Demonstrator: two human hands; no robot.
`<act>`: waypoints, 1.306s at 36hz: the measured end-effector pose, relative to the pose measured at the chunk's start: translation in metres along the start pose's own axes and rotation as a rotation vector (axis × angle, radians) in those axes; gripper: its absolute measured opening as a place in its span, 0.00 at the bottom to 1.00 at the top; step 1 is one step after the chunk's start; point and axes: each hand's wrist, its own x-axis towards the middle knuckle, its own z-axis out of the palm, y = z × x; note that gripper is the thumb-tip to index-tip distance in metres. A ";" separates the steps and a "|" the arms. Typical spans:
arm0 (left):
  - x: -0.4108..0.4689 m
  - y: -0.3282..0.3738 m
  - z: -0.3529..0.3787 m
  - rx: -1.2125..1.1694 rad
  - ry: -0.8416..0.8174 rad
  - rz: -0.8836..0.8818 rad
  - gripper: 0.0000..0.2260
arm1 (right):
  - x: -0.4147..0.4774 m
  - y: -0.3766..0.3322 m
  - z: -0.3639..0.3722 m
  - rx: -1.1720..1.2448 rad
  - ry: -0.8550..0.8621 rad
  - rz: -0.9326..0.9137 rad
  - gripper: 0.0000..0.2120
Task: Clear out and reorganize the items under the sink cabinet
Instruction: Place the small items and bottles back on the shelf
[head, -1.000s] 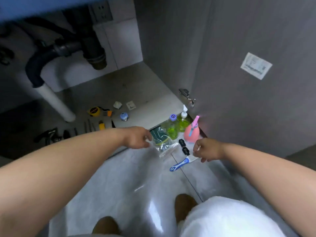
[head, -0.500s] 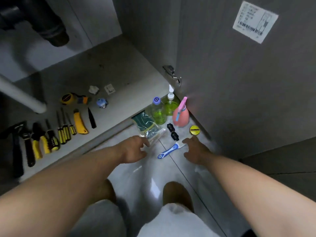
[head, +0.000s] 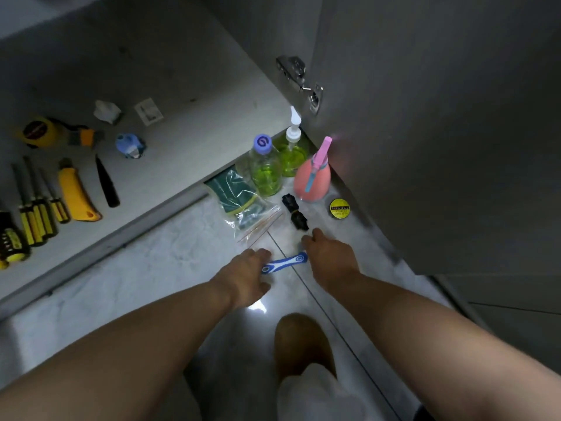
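— Where is the blue-and-white plastic handle [head: 285,262] lying?
— It is lying on the pale glossy tiled floor [head: 136,268], its ends running under the left hand [head: 247,275] and the right hand [head: 329,253]. I cannot tell whether either is gripping.
— And beyond the handle?
— A pink plastic spray bottle [head: 312,180] is standing there, with the grey cabinet door [head: 425,117] hanging open.

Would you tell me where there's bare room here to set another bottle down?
The cabinet floor is bare between the white plate and the hinge. The floor tiles are bare left of the plastic bag, along the sill. The corner by the door is crowded: two green bottles, pink sprayer, tape roll.
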 end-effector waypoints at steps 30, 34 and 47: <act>-0.070 -0.050 -0.187 -1.411 0.376 -0.040 0.06 | 0.030 -0.156 -0.223 0.783 -0.132 -0.174 0.11; -0.052 -0.062 -0.187 -1.384 0.507 -0.116 0.06 | 0.058 -0.180 -0.212 0.696 0.046 -0.071 0.09; -0.009 -0.148 -0.211 -0.224 0.730 -0.109 0.27 | 0.133 -0.196 -0.197 1.104 -0.098 0.198 0.05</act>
